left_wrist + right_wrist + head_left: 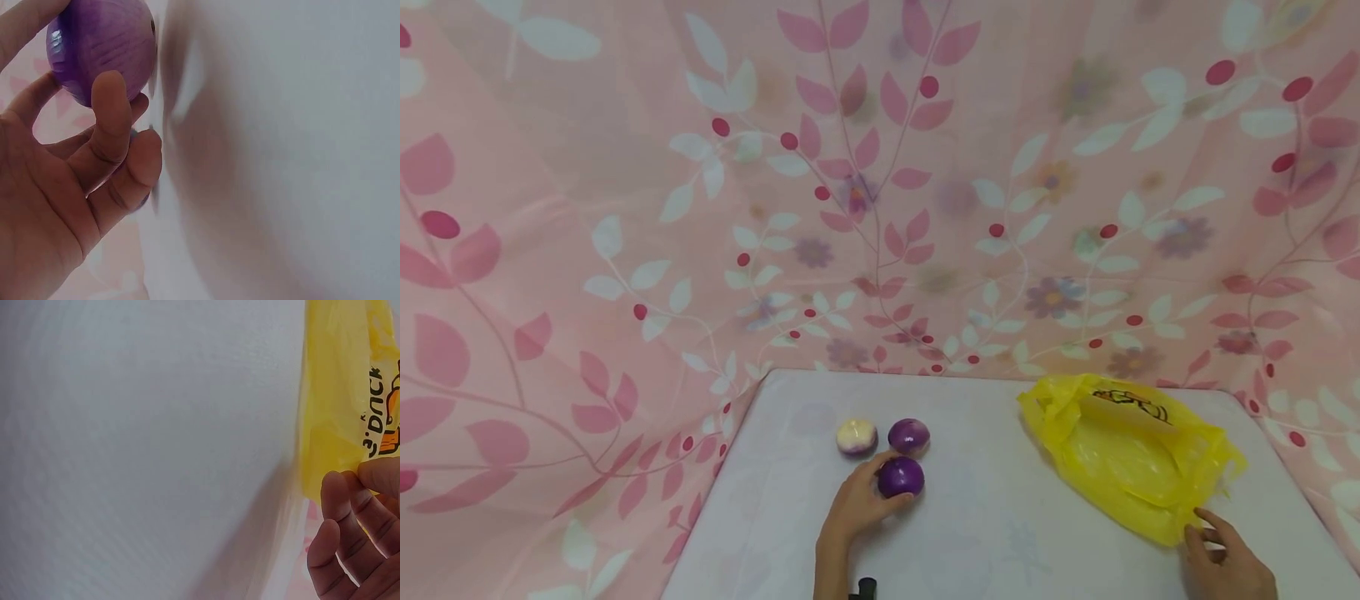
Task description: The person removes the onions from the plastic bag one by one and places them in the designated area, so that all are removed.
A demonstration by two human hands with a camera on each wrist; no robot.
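On the white worktop [985, 533], the left hand [857, 504] grips a purple onion [901, 477]. Just behind lie a second purple onion [908, 436] and a pale one [857, 436]. The right hand [1225, 558] touches a yellow plastic bag [1131, 454] at its near edge.

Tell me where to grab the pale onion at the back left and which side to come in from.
Grip the pale onion across its round middle, coming down from above with fingers on its left and far sides. It is a smooth ball with no handle, so a wrap-around grip probably suits best. The purple onion sits close on its right, and the left hand already holds another purple onion just in front, so those sides look crowded.
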